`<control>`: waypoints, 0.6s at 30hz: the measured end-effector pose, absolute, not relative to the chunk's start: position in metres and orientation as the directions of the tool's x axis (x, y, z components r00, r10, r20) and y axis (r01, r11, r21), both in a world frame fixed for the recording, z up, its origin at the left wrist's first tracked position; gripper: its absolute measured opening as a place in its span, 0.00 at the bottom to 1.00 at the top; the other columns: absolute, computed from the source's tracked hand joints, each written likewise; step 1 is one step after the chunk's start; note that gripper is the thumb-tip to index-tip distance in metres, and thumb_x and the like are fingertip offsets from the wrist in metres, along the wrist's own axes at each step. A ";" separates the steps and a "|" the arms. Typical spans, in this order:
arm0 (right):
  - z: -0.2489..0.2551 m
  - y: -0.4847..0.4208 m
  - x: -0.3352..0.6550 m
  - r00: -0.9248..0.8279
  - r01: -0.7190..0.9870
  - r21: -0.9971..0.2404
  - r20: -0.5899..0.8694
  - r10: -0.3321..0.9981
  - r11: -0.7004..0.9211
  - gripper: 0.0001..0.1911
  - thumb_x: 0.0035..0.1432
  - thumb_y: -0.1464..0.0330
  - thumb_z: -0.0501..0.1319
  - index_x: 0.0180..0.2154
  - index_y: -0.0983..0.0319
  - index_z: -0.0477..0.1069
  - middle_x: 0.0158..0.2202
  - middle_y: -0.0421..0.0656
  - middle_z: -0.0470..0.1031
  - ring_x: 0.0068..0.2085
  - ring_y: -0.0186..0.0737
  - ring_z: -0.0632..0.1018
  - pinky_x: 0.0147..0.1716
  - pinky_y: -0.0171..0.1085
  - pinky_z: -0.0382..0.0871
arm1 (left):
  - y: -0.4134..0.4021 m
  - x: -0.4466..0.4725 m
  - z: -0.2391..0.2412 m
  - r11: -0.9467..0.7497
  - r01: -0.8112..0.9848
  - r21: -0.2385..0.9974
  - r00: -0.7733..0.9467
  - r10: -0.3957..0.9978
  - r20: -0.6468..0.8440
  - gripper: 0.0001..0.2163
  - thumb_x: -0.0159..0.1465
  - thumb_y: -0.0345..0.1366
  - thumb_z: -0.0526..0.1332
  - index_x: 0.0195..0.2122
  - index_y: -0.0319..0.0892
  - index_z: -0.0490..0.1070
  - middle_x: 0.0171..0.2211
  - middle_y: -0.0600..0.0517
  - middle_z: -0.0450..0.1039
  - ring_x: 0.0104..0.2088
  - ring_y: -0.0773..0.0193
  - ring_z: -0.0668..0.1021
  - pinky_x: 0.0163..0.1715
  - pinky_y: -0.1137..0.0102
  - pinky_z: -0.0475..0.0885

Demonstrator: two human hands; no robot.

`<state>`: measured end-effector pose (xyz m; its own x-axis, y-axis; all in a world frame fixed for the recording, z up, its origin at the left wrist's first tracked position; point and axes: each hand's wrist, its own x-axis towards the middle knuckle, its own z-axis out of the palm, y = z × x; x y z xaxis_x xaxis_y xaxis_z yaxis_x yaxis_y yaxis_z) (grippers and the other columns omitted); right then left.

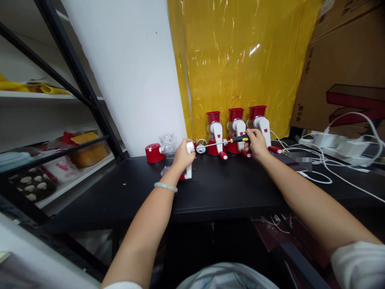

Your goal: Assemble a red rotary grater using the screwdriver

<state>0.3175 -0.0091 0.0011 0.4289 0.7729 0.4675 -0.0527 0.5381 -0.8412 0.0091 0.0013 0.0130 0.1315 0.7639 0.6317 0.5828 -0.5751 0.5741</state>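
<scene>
My left hand is closed around a white crank handle part with a red end, held upright on the black table. My right hand grips a screwdriver by its black and yellow handle. The thin metal shaft runs left and its tip meets the top of the white part. Three red and white hand-crank devices stand in a row just behind my hands.
A red cap and clear plastic pieces lie left of my hands. White power strips, chargers and cables spread over the table's right side. Yellow plastic sheet and cardboard boxes stand behind. A metal shelf rack stands left.
</scene>
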 end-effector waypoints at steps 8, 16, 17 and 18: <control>0.003 -0.011 0.317 0.439 -0.009 -0.849 0.471 0.765 0.528 0.23 0.59 0.45 0.57 0.33 0.59 0.67 0.13 0.33 0.64 0.11 0.32 0.66 0.08 0.29 0.58 | 0.001 0.010 0.012 -0.574 0.597 0.561 0.140 0.763 0.631 0.21 0.52 0.24 0.60 0.47 0.45 0.67 0.35 0.52 0.76 0.34 0.60 0.80 0.38 0.67 0.75; 0.004 -0.004 0.320 0.411 -0.223 -0.838 0.383 0.827 0.498 0.08 0.56 0.61 0.55 0.33 0.58 0.66 0.22 0.35 0.70 0.16 0.33 0.71 0.14 0.33 0.67 | 0.002 0.010 0.012 -0.564 0.595 0.572 0.137 0.773 0.619 0.21 0.51 0.24 0.60 0.48 0.45 0.67 0.34 0.53 0.76 0.34 0.60 0.80 0.38 0.67 0.75; 0.004 -0.004 0.320 0.416 -0.216 -0.834 0.392 0.821 0.508 0.07 0.55 0.62 0.56 0.33 0.58 0.66 0.22 0.35 0.70 0.16 0.33 0.71 0.14 0.33 0.66 | 0.002 0.010 0.012 -0.561 0.596 0.574 0.137 0.776 0.616 0.22 0.51 0.24 0.60 0.48 0.45 0.67 0.34 0.53 0.76 0.34 0.60 0.80 0.39 0.67 0.75; 0.004 -0.004 0.320 0.418 -0.205 -0.828 0.408 0.812 0.522 0.07 0.54 0.62 0.57 0.33 0.58 0.66 0.22 0.35 0.70 0.17 0.33 0.71 0.14 0.32 0.66 | 0.002 0.010 0.012 -0.559 0.597 0.576 0.137 0.778 0.613 0.22 0.51 0.24 0.60 0.48 0.45 0.67 0.34 0.53 0.76 0.34 0.60 0.80 0.39 0.67 0.75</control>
